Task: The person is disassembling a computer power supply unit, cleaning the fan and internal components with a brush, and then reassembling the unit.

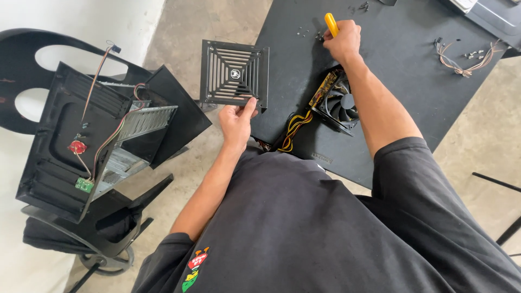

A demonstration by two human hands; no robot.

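Left hand [236, 120] pinches the lower edge of a black square metal cover [234, 74] with slotted vents, thumb on its front face, holding it upright out past the near left corner of the black table [401, 59], over the concrete floor. Far to the left of that hand, an opened black computer case [92, 144] lies tilted on a black chair [38, 70], with thin coloured wires, a red button and a small green board showing on its inner panel. To the right of the cover, an opened power supply [335, 103] with a black fan sits on the table near its front edge, a bundle of yellow, red and black cables [293, 130] trailing from it toward the person's body. Right hand [342, 40] is clenched round a yellow-handled tool [331, 24], pressed down on the table just beyond the power supply, beside a few small dark screws [304, 33]. Farther right on the table lies a loose bunch of thin wires [461, 59].
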